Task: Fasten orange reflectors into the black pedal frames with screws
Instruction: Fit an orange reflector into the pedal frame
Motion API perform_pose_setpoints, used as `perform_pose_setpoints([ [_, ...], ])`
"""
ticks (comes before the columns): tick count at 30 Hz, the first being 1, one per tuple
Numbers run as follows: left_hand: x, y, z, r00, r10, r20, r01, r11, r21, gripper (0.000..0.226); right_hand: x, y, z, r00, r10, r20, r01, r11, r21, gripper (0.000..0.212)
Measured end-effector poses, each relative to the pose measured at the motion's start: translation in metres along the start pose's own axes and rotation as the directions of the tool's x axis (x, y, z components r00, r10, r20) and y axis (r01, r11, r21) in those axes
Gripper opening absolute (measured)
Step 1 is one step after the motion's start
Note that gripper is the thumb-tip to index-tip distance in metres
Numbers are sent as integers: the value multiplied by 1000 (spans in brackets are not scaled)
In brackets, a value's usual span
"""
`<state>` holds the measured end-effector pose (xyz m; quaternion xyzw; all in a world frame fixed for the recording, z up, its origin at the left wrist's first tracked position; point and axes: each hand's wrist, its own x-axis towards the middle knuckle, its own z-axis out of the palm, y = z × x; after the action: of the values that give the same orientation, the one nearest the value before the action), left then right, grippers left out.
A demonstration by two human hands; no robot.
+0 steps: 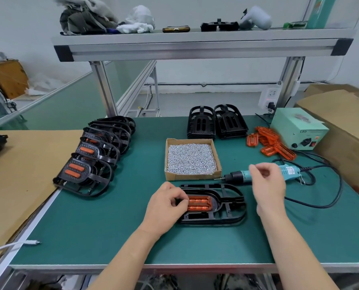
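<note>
At a green desk (111, 227), a person's left grip (167, 206) pinches the left end of an orange reflector (199, 203) already seated in a black pedal frame (233, 200) that lies flat near the front edge. The right grip (267, 185) hovers just above an electric screwdriver (237, 177) lying to the frame's right.

The step in hand looks like steadying the reflector ahead of screwing. The next move probably calls for a screw from the cardboard box (192, 177), just beyond the frame, then the driver set upright over the hole while the left grip keeps the reflector from shifting.

Motion blur smears the right grip. Its fingers are half curled, with thumb and forefinger close, but whether they hold a screw cannot be told. The left fingers cover the reflector's left end, so any screw or hole there is hidden.

Fitted frames (94, 162) line the left side, bare frames (216, 124) are stacked at the far edge, and loose reflectors (272, 143) lie far right.
</note>
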<state>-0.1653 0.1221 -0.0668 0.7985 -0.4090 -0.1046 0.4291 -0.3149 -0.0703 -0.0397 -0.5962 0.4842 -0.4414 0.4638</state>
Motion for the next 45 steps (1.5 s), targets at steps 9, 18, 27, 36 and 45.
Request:
perform_pose_setpoints([
  [9,43,28,-4,971,169,-167,-138,973,184,9,2,-3,-22,906,405,122,-412,777,477,59],
  [18,107,104,75,889,225,399,-440,661,608,45,-10,-10,-16,885,428,182,-439,640,630,51],
  [27,117,117,106,873,183,451,-471,555,686,29,-2,-7,-21,886,441,145,-408,589,698,42],
  [36,87,125,95,745,643,177,-570,476,670,27,20,-17,-15,817,536,211,-475,421,773,15],
  [45,87,126,51,915,123,383,-361,672,647,78,40,-28,5,789,573,222,-460,311,832,21],
])
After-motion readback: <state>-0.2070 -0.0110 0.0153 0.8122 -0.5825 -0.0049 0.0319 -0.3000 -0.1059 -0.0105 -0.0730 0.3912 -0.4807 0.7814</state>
